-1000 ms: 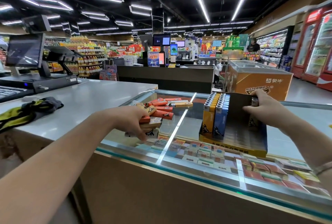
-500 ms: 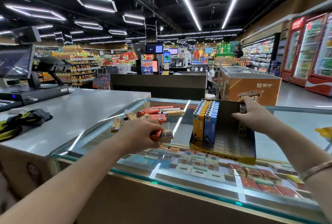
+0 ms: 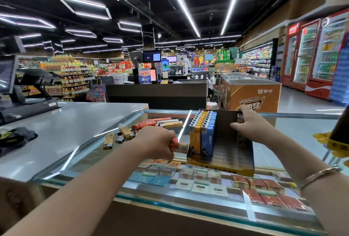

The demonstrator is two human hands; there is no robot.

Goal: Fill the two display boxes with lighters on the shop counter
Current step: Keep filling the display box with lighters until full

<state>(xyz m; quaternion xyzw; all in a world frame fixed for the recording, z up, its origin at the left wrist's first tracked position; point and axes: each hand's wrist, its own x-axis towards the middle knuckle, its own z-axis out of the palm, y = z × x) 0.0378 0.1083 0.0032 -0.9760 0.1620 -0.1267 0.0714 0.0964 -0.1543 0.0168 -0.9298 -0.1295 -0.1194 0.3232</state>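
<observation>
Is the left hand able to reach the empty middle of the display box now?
Probably yes: the left hand is beside the display box, whose top is open, though it already grips lighters.

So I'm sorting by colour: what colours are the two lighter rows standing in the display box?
Yellow-orange row beside a blue row, in the head view.

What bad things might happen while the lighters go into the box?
1. The left hand grips several lighters at once; one may slip onto the glass counter.
2. The display box is mostly unfilled, so the upright yellow and blue lighters might topple sideways.
3. Loose lighters lie scattered and may get knocked about.
</observation>
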